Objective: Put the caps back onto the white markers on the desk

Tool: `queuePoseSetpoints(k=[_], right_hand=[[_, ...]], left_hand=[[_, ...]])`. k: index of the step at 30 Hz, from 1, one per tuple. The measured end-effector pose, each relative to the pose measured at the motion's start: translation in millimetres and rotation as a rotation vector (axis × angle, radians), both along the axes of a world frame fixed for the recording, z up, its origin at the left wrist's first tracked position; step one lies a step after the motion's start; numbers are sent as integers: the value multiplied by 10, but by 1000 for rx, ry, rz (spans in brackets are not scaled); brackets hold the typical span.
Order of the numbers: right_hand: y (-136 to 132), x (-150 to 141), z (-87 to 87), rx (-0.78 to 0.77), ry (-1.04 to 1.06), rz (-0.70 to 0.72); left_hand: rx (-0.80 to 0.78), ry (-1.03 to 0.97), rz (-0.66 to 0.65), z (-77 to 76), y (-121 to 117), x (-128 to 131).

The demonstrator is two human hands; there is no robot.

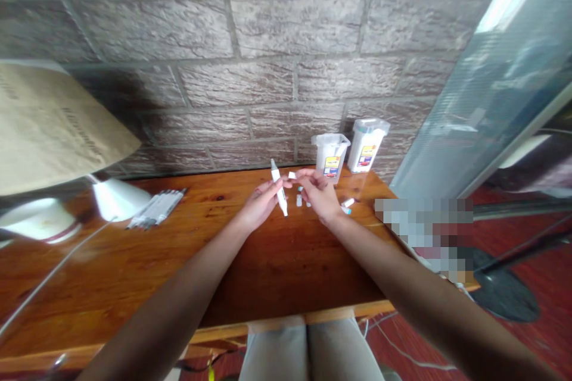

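Pinched in my left hand (264, 201) is a white marker (280, 195), tilted, its grey tip end pointing up and away. My right hand (320, 191) is closed on a small white cap (292, 175), held just right of the marker and apart from it. Below the hands, a few loose caps (299, 199) lie on the wooden table, partly hidden by my right hand. More caps (348, 203), white and blue, lie to the right of that hand.
Two clear plastic boxes with labels, one nearer (331, 158) and one farther right (368, 146), stand by the brick wall. A row of markers (156, 208) lies on the left beside a white lamp base (120, 197). A cable (58, 277) crosses the table (134, 286).
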State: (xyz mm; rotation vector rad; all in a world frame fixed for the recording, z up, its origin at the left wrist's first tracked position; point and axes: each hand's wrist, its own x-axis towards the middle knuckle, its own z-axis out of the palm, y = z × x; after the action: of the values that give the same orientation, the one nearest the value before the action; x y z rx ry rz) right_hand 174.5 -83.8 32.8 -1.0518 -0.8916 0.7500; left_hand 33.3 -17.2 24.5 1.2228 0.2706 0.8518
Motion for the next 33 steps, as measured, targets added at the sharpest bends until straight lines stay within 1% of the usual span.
queuePoseSetpoints(k=[2, 4, 6, 9, 11, 13, 14, 16, 18, 20, 22, 23, 25, 27, 29, 31, 33], right_hand=[[-9, -78, 33, -39, 217, 156], [-38, -126, 80, -43, 370, 306], [-72, -145, 123, -42, 430, 415], [-106, -138, 159, -86, 406, 481], [-117, -123, 168, -125, 332, 443], [-128, -108, 173, -137, 228, 338], [-136, -102, 177, -137, 179, 295], [-154, -94, 183, -128, 96, 241], [-165, -96, 181, -95, 44, 188], [-159, -110, 165, -42, 19, 134], [-137, -136, 137, 5, 14, 147], [-123, -151, 122, 20, 3, 171], [-102, -172, 103, 40, -48, 193], [-97, -165, 112, 45, -118, 176], [-110, -114, 154, 46, -136, 150], [-133, -28, 215, 18, -75, 132], [-154, 62, 263, -35, 8, 109]], left_hand=[[62, -62, 14, 52, -56, 31], [106, -95, 4, 105, -112, 47], [118, -100, 6, 148, -150, 45], [103, -85, 51, 169, -158, 31], [75, -74, 90, 144, -130, 29], [65, -44, 138, 97, -87, 29], [79, -16, 164, 73, -65, 26], [157, 46, 221, 42, -29, 13], [307, 106, 291, 45, -16, -11], [538, 153, 367, 71, -24, -35], [763, 192, 428, 98, -44, -52], [844, 206, 450, 104, -53, -56], [936, 223, 479, 104, -65, -60], [989, 229, 486, 91, -63, -63], [1028, 214, 464, 77, -50, -72], [1017, 194, 467, 70, -29, -91], [959, 192, 491, 68, -4, -119]])
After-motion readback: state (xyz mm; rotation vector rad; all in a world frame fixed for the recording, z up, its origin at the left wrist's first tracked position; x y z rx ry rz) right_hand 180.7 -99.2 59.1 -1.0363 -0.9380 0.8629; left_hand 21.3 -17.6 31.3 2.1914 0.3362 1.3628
